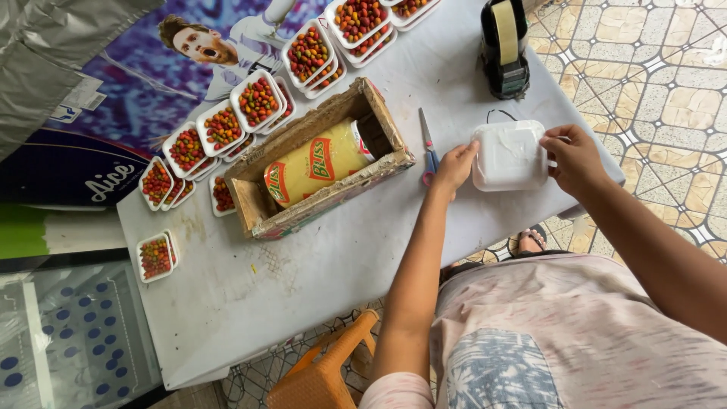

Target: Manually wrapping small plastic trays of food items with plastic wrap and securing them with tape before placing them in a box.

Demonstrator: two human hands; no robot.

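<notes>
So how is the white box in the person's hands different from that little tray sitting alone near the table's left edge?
The white box is shut, its contents hidden; the lone tray is open and shows red, orange and green pieces. The box looks larger than the tray. The box is held between the left hand and right hand, while nothing touches the tray. Both are white, squarish, and sit on the white table.

Your white foam container (509,155) is closed, so its contents cannot be seen, and your right hand (573,155) covers its right edge. Behind it, the tape dispenser (505,47) is cut off by the top edge. Left of it, the wooden box (318,163) hides most of the yellow packet (314,163).
</notes>
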